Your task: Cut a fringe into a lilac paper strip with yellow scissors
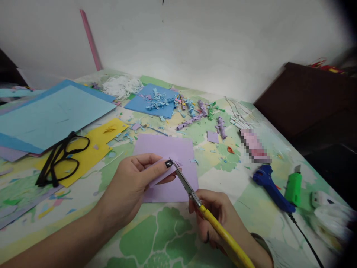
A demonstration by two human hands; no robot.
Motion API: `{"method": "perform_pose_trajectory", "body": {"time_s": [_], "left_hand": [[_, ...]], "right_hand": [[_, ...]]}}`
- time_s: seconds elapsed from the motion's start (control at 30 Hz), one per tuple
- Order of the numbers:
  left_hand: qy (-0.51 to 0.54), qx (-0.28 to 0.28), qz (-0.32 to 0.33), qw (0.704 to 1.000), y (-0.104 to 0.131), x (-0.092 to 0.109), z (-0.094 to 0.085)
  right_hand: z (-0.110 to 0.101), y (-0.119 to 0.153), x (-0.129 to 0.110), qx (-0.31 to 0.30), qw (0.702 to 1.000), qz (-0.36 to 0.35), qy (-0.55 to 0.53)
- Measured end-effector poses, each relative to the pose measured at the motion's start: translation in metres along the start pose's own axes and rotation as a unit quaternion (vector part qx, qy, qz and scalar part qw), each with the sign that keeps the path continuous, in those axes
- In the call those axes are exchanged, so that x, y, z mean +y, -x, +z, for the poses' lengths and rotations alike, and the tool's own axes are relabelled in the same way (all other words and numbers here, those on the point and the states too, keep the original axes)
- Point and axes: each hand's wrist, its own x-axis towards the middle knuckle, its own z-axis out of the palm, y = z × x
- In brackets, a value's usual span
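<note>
My left hand (131,186) pinches a small folded piece of purple paper (161,171) between thumb and fingers. In my right hand (217,216) are yellow-handled scissors (216,223), their blades pointing up and left to the edge of that piece, near my left thumb. Fine cut strips show beside the blade tips. Beneath both lies a larger purple sheet (184,149) flat on the flowered tablecloth. A small purple square (212,136) rests to its upper right.
Black glasses (67,160) lie on yellow paper (97,160) at the left, beside blue sheets (55,115). Curled paper rolls (221,127) and scraps are behind. At the right are a blue glue gun (273,190), a green cutter (293,188) and a pixelated pink object (254,145).
</note>
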Motion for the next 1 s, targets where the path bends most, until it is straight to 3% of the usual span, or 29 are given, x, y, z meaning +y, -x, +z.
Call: {"method": "perform_pose_trajectory", "body": {"time_s": [0.27,0.63,1.0], "left_hand": [[0.006,-0.002,-0.004,1.0,0.0003,0.001,-0.0009],[0.026,0.002,-0.009,1.0,0.0006,0.0017,0.0029],[-0.003,0.006,-0.006,1.0,0.0011,0.0005,0.002]], "right_hand": [[0.0009,-0.0013,-0.0006,0.022,1.0,-0.006,0.015],[-0.0064,0.0061,0.0034,-0.056,0.998,-0.01,-0.018],[0.0012,0.0052,-0.0022,-0.045,0.999,-0.019,-0.012]]}}
